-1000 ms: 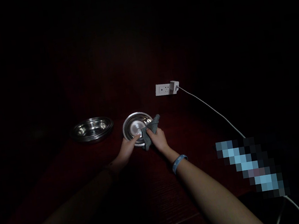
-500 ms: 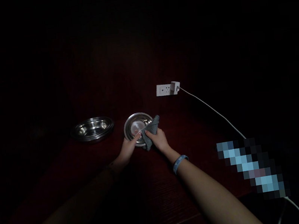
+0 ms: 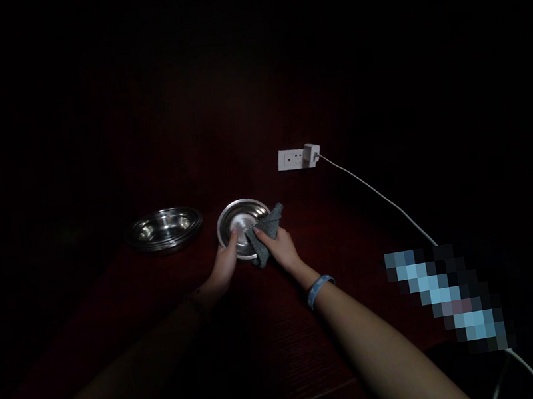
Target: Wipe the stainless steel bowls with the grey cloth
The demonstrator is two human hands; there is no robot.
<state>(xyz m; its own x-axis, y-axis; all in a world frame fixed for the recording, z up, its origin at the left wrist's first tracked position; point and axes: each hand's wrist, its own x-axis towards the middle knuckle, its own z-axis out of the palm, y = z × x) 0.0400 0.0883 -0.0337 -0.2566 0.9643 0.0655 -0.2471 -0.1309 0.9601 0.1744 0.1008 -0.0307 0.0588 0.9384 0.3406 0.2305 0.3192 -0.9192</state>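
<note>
A shiny round metal plate (image 3: 237, 212) with a raised rim is held up, tilted toward me, above the dark red table (image 3: 315, 347). My left hand (image 3: 224, 265) grips its lower left edge, the thumb lying over the rim on the inside and the fingers hidden behind. On the plate's right side my right hand (image 3: 281, 247) is closed on a grey cloth (image 3: 268, 226), pressing it against the rim with the thumb on the inner face. Part of the cloth hangs below the rim. Left of the plate stands a stack of similar metal plates (image 3: 164, 229).
A white wall socket (image 3: 289, 159) with a white charger (image 3: 311, 155) sits on the wall behind the table. From it a white cable (image 3: 381, 188) runs down to the right, to a blurred-out bluish object (image 3: 444, 296). The surroundings are very dark.
The plate has shifted slightly left and turned a little in my hands. My left thumb has moved left, away from the cloth. The stack stays put.
</note>
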